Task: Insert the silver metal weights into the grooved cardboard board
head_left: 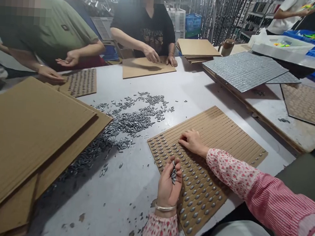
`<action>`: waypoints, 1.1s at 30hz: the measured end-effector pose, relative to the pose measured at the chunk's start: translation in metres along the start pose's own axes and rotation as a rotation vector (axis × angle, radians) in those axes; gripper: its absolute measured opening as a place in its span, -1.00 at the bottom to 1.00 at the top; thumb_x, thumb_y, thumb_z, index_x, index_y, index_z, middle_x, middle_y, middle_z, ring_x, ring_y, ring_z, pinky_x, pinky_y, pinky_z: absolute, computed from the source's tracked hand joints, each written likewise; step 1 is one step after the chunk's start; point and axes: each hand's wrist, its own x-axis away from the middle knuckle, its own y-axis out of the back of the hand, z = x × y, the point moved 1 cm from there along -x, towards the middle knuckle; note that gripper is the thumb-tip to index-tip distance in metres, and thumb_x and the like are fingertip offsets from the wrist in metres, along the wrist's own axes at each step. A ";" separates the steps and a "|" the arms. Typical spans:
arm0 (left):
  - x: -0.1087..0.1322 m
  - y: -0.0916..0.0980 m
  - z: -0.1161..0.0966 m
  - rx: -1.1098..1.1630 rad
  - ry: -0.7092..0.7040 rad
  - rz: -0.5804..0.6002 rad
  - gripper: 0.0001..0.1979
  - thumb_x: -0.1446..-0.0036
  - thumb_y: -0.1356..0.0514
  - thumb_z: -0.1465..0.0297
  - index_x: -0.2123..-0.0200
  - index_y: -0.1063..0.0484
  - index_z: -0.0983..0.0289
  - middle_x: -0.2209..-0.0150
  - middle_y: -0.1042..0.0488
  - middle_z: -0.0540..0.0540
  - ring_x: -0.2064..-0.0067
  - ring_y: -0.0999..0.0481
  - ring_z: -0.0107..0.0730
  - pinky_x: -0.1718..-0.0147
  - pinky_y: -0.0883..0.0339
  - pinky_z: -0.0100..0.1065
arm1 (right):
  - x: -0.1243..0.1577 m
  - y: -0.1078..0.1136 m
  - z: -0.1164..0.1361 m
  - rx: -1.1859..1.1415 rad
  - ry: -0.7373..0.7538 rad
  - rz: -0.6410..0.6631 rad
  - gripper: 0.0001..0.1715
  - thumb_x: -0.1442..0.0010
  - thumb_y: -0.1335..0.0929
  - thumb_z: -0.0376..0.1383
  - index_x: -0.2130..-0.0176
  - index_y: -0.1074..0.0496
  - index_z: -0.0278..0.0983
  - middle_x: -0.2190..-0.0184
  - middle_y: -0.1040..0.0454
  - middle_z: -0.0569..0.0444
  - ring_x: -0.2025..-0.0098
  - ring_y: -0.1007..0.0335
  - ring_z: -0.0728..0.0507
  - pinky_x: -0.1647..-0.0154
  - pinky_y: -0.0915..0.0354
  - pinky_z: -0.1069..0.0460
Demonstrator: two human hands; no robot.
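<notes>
My left hand [169, 184], palm up with fingers curled, cups several small grey spindle-shaped metal pieces [173, 173]. It is over the left edge of a slotted cardboard sheet [225, 136]. Rows of the same grey pieces [193, 187] sit along the sheet's slots on its left and near side, and a few lie at its right corner. My right hand [192, 140] is at the sheet's middle, beside the filled rows, fingertips drawn together and down on the cardboard. Whatever those fingertips hold is hidden.
A loose heap of grey pieces [133, 122] spreads over the white table [134, 187]. Stacked cardboard [39, 125] covers the left side. Two co-workers handle boards across the table. Silvery filled sheets [245, 70], a cardboard stack [197, 48] and a mug [227, 47] stand behind.
</notes>
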 end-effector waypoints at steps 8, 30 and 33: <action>-0.004 0.002 0.004 -0.024 -0.068 0.000 -0.84 -0.12 -0.08 0.61 0.34 -0.45 0.36 0.31 -0.45 0.08 0.40 -0.43 -0.60 0.47 -0.37 -0.57 | 0.016 0.017 0.015 -0.625 0.024 0.166 -0.80 -0.14 -0.32 -0.23 0.38 -0.40 -0.35 0.53 -0.35 0.14 0.46 -0.19 0.02 0.39 -0.13 0.10; 0.000 -0.001 0.002 0.061 0.032 0.081 -0.78 -0.21 0.02 0.54 0.20 -0.40 0.35 0.36 -0.39 0.07 0.55 -0.29 -0.71 0.64 -0.22 -0.66 | -0.003 0.026 -0.017 -0.822 -0.089 0.065 -0.92 -0.10 -0.29 -0.34 0.36 -0.36 -0.33 0.48 -0.41 0.15 0.44 -0.28 0.04 0.40 -0.19 0.13; 0.000 -0.001 0.003 0.054 0.062 0.122 -0.83 -0.20 -0.02 0.50 0.29 -0.40 0.35 0.52 -0.23 -0.05 0.64 -0.14 -0.73 0.72 -0.09 -0.65 | -0.010 0.023 -0.029 -0.513 0.004 0.115 -0.88 -0.08 -0.29 -0.41 0.33 -0.43 -0.34 0.45 -0.44 0.12 0.39 -0.30 0.02 0.32 -0.19 0.11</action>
